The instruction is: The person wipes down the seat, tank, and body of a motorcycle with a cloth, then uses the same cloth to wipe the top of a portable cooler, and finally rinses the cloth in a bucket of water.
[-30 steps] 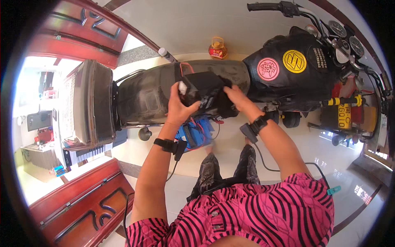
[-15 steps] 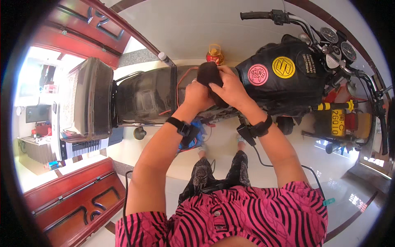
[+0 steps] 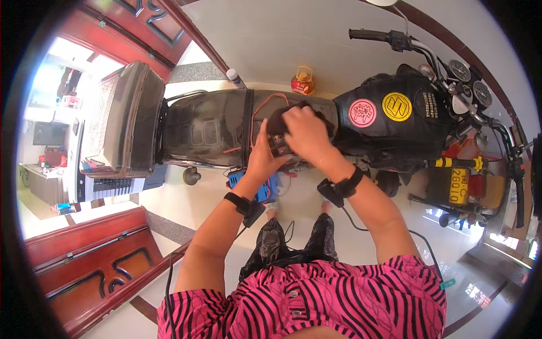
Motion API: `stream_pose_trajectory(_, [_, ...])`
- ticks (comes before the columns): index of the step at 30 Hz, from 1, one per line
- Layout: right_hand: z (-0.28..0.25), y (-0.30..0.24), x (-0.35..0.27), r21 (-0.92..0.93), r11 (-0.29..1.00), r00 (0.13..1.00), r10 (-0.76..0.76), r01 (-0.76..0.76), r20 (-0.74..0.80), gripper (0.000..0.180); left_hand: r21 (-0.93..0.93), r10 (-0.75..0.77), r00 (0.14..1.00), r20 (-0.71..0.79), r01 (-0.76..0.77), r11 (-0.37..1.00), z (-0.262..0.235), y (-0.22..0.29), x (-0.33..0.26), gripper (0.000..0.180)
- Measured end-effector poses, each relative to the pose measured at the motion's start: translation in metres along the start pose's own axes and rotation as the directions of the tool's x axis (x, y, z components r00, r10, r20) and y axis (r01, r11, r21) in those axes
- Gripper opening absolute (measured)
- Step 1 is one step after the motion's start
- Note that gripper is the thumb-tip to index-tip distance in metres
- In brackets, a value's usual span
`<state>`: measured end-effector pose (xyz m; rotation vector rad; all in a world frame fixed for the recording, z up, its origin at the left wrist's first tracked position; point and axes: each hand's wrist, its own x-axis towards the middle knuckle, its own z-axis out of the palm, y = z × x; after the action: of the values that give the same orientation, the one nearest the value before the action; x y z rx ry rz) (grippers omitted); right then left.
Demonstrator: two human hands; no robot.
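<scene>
The left hand holds a dark box, fingers half-spread, likely steadying it above the seat. The right hand curls over dark cloth, grip hidden.

A plastic jug with a red label, yellow cap and yellow handle stands on the floor against a pale wall. Left of the jug is a white-capped cylindrical bottle; farther left rises a red panelled door. A second red door panel lies well left and nearer the viewer than the jug, and a computer monitor shows far left of it. Well right of the jug, a yellow licence plate sits above glossy floor tiles.
</scene>
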<state>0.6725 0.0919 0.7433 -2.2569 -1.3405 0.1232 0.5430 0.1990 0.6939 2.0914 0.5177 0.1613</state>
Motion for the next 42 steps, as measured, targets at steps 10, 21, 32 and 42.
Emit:
stream_pose_trajectory(10, [-0.009,-0.035,-0.001,0.296,0.952,0.989,-0.11,0.076,0.102,0.063,-0.3,0.038,0.96,-0.277,-0.124,0.946,0.032,-0.026,-0.008,0.052])
stream_pose_trajectory(21, [0.02,0.029,-0.016,0.228,0.97,0.961,0.138,-0.083,-0.24,0.051,-0.77,-0.035,0.999,-0.004,0.02,0.638,0.009,0.002,-0.015,0.067])
stream_pose_trajectory(32, [0.028,0.02,-0.009,0.186,0.979,0.903,0.155,-0.086,-0.399,0.057,-0.773,-0.454,0.819,-0.351,0.02,0.634,0.008,-0.054,0.039,0.036])
stream_pose_trajectory(42, [0.03,0.025,-0.011,-0.097,0.993,0.956,0.041,-0.072,-0.29,0.029,-0.285,-0.364,0.882,-0.299,0.281,0.916,0.009,-0.026,-0.018,0.053])
